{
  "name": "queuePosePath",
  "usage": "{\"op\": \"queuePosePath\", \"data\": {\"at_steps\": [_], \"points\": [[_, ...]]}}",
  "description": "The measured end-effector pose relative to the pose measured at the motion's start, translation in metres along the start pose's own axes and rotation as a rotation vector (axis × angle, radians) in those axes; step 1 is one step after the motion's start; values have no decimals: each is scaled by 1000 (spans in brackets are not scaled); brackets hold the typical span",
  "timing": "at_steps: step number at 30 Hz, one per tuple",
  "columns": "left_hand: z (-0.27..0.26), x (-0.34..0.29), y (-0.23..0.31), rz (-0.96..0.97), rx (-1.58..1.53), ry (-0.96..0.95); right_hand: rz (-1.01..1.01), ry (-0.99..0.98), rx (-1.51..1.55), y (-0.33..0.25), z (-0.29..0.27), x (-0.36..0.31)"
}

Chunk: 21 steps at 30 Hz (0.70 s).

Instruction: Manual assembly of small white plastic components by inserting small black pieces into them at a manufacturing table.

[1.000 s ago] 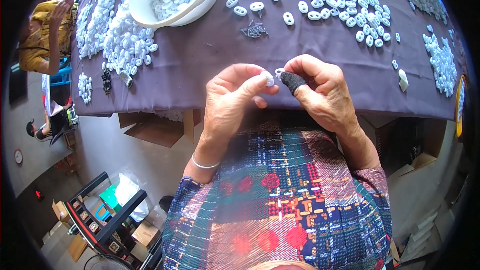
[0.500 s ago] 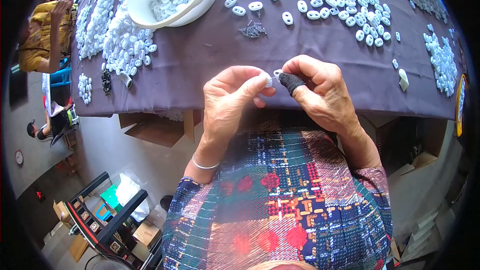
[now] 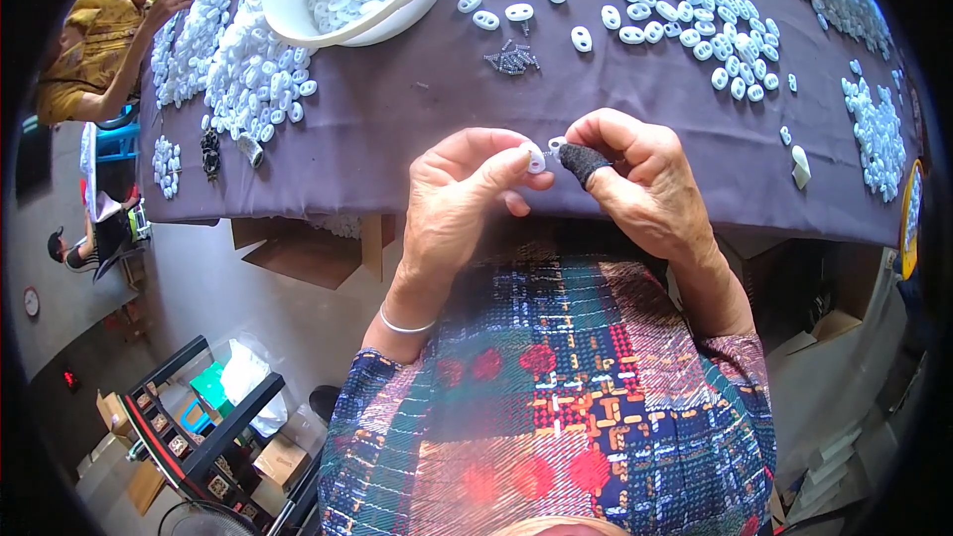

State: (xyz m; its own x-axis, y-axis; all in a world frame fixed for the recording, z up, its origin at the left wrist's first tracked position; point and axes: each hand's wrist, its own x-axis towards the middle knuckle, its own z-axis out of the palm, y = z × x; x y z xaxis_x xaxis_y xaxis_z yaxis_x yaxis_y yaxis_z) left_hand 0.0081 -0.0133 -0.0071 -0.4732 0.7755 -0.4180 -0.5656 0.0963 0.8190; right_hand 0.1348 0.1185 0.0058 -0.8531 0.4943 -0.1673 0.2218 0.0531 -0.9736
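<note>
My left hand [image 3: 467, 184] pinches a white oval two-hole plastic piece [image 3: 536, 158], shaped like a cord-lock part, between thumb and fingers. Close by on its right, my right hand [image 3: 640, 169], with a black cover [image 3: 582, 163] over the thumb, grips a smaller white plastic part [image 3: 556, 145] that has a hole. A thin spring seems to bridge the two parts, but it is too small to be sure. Both hands hover at the near edge of the dark tablecloth [image 3: 397, 119]. Beyond them lie a little heap of dark springs [image 3: 512, 59] and scattered white two-hole pieces [image 3: 581, 39].
A cream tub [image 3: 357, 35] of white pieces stands at the far left, beside a big heap [image 3: 253, 79]. More small white parts [image 3: 874, 134] lie on the right, near a white wedge [image 3: 800, 167]. Another person [image 3: 99, 50] sits at left. Open cardboard boxes [image 3: 308, 253] are under the table.
The white oval piece in my left hand has turned so its holes show more. The hands stay close together; the whole view has shifted slightly.
</note>
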Motion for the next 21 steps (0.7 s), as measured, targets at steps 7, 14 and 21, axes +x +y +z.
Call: {"op": "queuePosePath", "data": {"at_steps": [7,14,21], "points": [[-2,-1,1,-7,17,-2,-33,-38,-85,-2,-3,3],[-2,0,1,-1,-14,-5,-34,-62,-93,-3,-6,6],[-4,0,2,-39,-32,-36,16,-107,-55,-5,-3,7]]}}
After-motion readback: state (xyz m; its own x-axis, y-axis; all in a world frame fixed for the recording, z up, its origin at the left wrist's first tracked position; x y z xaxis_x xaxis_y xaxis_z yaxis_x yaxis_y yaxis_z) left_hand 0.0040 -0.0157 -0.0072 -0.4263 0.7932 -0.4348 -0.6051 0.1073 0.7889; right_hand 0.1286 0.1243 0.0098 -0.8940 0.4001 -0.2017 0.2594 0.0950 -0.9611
